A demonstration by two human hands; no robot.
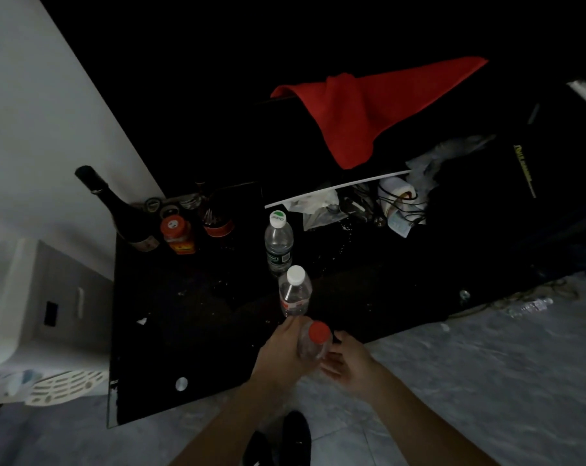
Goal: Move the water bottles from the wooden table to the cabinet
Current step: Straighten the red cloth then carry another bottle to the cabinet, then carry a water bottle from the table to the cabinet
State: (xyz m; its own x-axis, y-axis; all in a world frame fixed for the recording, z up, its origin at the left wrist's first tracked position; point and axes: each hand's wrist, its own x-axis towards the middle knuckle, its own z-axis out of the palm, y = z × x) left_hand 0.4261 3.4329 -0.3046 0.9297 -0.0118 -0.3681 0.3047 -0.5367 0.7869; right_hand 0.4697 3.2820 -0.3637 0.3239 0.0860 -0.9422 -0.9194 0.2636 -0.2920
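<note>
A clear water bottle with a red cap [315, 341] is at the near edge of the black glossy cabinet top [190, 324]. My left hand [279, 351] wraps its fingers around this bottle. My right hand [347, 363] is just right of it, palm open, fingers spread and close to the bottle's side. Two more clear bottles stand upright behind: one with a white cap [295, 292], and farther back one with a white-and-green cap [278, 242].
A dark wine bottle [116, 210], an orange-lidded jar [177, 235] and another jar stand at the back left. A red cloth [368, 105] hangs over a dark unit. Plastic bags, cables and a paper roll [399, 196] clutter the back right. Grey tiled floor lies below.
</note>
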